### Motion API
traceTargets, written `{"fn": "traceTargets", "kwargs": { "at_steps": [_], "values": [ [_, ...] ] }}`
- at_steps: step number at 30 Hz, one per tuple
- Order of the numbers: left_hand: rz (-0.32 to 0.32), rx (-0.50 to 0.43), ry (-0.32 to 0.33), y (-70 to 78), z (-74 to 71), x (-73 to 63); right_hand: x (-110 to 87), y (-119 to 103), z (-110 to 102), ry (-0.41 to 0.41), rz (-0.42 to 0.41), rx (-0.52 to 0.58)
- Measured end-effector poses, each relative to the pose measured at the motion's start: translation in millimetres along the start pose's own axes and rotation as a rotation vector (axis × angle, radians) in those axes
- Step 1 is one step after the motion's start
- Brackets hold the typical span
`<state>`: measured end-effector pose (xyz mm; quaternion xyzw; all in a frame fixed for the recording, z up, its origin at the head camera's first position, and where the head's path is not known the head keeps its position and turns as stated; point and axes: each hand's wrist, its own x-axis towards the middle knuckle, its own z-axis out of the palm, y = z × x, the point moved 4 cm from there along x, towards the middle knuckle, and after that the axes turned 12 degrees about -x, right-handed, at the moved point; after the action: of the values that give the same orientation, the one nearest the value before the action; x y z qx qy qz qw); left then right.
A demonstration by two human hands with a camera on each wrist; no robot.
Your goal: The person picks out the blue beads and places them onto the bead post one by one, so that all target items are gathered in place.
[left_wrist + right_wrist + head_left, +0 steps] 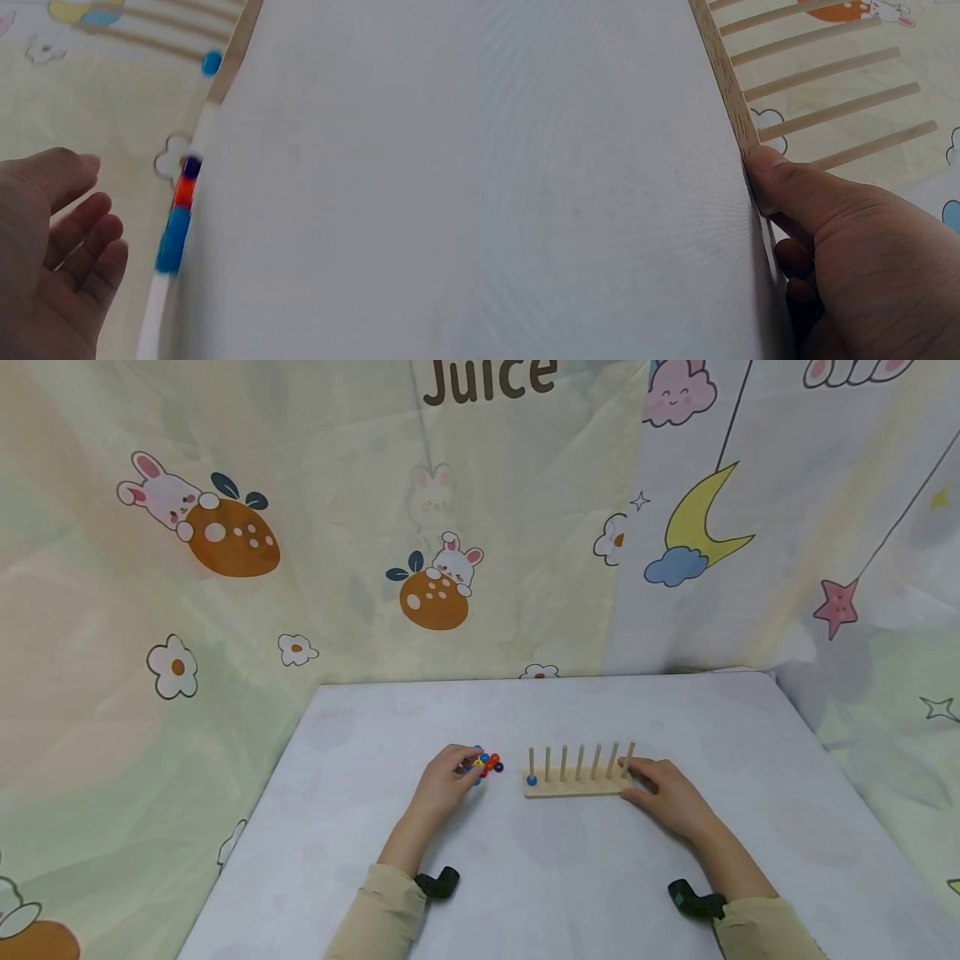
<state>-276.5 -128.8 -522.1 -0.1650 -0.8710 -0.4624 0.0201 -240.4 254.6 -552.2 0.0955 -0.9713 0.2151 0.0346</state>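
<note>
A pale wooden peg board [577, 788] with a row of several upright pegs lies on the table. One blue bead [532, 781] sits low on its leftmost peg; the other pegs look bare. My right hand [672, 795] grips the board's right end, its thumb along the front edge in the right wrist view [855, 232]. Left of the board is a small cluster of red, blue, yellow and dark beads [495, 763]. Over that cluster hovers my left hand [441, 781], hiding part of it. In the left wrist view its fingers [79, 232] are loosely bent, with nothing held.
A white cloth-covered table [562, 868] spreads under both hands. Behind it hangs a printed curtain [337, 568] with bunnies, flowers and a moon. Each wrist wears a black camera mount, one by the left sleeve [439, 883] and one by the right sleeve [696, 900].
</note>
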Motion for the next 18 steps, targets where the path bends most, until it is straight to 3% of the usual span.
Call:
{"fn": "traceTargets", "kwargs": {
  "at_steps": [3, 7, 14, 18],
  "values": [
    [-0.078, 0.007, 0.001, -13.7, -13.9, -4.0, 0.4, 0.1, 0.0, 0.003, -0.006, -0.003],
    [-0.12, 0.039, -0.009, -29.6, -23.1, -8.1, 0.3, 0.5, -0.1, 0.01, -0.013, -0.004],
    [-0.062, 0.076, -0.039, -42.1, -20.4, -11.8, 0.7, 0.8, 0.0, 0.016, -0.02, 0.003],
    [-0.084, 0.085, -0.033, -45.9, -17.2, -15.1, 0.5, 1.5, 1.6, 0.008, -0.014, 0.009]
  ]
}}
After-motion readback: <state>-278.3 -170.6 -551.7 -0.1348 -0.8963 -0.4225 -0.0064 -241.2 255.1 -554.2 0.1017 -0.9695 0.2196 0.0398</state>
